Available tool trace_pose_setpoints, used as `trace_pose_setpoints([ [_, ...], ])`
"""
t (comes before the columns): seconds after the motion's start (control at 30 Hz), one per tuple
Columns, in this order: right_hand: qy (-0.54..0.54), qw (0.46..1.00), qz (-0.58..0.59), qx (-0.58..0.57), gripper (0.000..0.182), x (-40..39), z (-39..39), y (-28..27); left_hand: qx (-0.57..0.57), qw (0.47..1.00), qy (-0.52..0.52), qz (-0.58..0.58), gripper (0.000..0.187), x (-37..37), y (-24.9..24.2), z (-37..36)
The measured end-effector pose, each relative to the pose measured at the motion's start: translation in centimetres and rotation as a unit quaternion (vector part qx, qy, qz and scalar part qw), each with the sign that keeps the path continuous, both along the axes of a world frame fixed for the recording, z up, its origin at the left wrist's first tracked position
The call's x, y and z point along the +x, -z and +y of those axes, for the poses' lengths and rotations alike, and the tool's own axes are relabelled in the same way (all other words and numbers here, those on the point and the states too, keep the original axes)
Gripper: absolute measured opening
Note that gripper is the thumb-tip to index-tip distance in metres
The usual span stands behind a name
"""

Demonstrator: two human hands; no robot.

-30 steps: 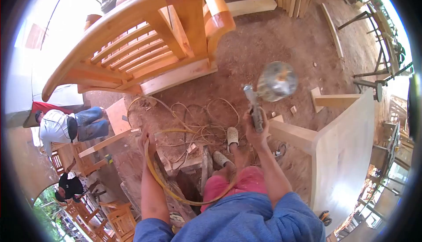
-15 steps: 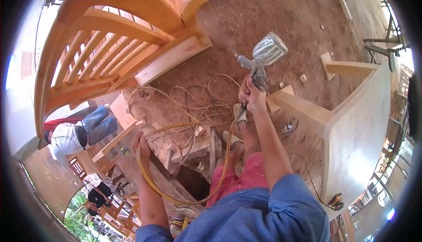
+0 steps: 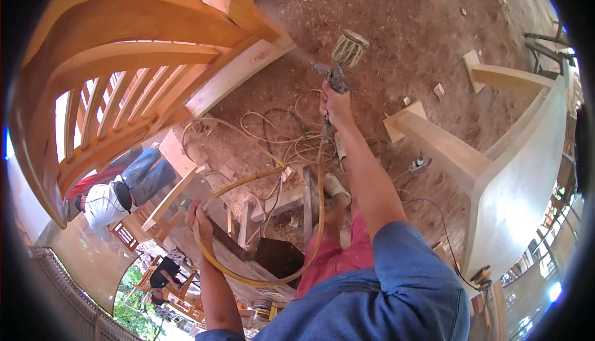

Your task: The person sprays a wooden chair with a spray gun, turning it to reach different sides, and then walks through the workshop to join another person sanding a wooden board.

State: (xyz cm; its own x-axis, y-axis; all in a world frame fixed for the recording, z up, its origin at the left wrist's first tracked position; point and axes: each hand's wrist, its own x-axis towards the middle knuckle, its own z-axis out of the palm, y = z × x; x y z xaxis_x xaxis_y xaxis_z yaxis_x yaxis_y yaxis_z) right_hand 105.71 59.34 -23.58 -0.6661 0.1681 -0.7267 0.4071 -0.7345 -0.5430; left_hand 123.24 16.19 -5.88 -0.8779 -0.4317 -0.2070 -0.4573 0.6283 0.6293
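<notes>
My right hand [image 3: 336,104] is closed around the handle of a spray gun [image 3: 336,81], held out ahead of me. A paint-streaked cup [image 3: 350,48] sits on top of the gun. Pale mist drifts from the nozzle towards an orange-varnished wooden bench [image 3: 158,55] with a slatted back, at the upper left. From the gun's handle a yellow air hose [image 3: 320,208] hangs down and loops across to my left hand [image 3: 199,217]. The fingers of that hand are wrapped round the hose.
More hose lies tangled on the dirt floor [image 3: 403,37] near my feet. An unvarnished, pale wooden table [image 3: 520,180] on its side stands at the right, beside a power strip [image 3: 419,162]. Wood scraps lie around. Two people are at the left, one bending in a white shirt [image 3: 106,205].
My right hand and the spray gun have moved left, closer to the bench, and the cup is tilted differently. Mist now shows at the nozzle. The left hand still grips the hose.
</notes>
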Motion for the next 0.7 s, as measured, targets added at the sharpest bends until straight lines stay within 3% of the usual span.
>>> trace_pose_setpoints([
  [0.33, -0.021, 0.996, -0.056, 0.064, 0.028, -3.6, -0.2, 7.0, -0.044, 0.998, 0.043, -0.019, 0.021, -0.5, -0.7, 0.4],
  [0.43, -0.031, 0.993, -0.084, 0.081, 0.03, -2.6, 0.0, 7.6, -0.01, 0.999, -0.019, -0.039, 0.02, -0.4, -0.8, 0.9],
  [0.53, -0.039, 0.996, -0.06, 0.045, 0.03, -1.4, 0.9, 3.9, -0.036, 0.998, 0.05, -0.002, 0.02, -0.1, 0.0, -0.6],
  [0.7, -0.003, 0.993, 0.064, -0.102, 0.031, 2.8, 2.8, -6.2, -0.027, 0.999, 0.021, -0.02, 0.019, 0.3, 0.5, -0.9],
])
